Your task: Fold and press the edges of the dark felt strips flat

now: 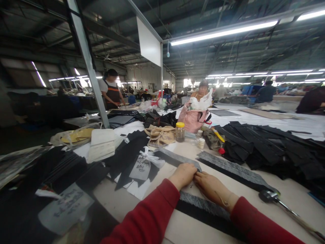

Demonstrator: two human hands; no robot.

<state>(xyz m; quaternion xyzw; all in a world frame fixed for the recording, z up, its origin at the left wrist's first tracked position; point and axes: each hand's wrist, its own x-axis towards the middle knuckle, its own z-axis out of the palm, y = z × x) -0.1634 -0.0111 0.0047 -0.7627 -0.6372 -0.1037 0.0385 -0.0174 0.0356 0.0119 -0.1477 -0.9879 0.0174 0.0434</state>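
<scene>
My left hand (pixel 185 174) is closed, fingers curled over the near end of a grey fabric strip (pixel 171 157) on the table. Right beside it, my right hand (pixel 209 185) has its fingers together, their tips at the same end of the strip and against the left hand. What lies under the fingertips is partly hidden. Below my wrists lies a black strip with a fuzzy grey band (pixel 200 202). A similar black and grey strip (pixel 235 171) lies to the right. Near it rests a metal-handled tool with a dark round head (pixel 269 196).
Black cut pieces are heaped right (pixel 269 145) and left (pixel 50 169), some with handwritten tags (pixel 141 167). A yellow-lidded jar (pixel 180 132), a pink bag (pixel 190 118) and a yellow-handled brush (pixel 218 134) stand or lie beyond. A metal post (pixel 91 67) rises left. Other people work farther back.
</scene>
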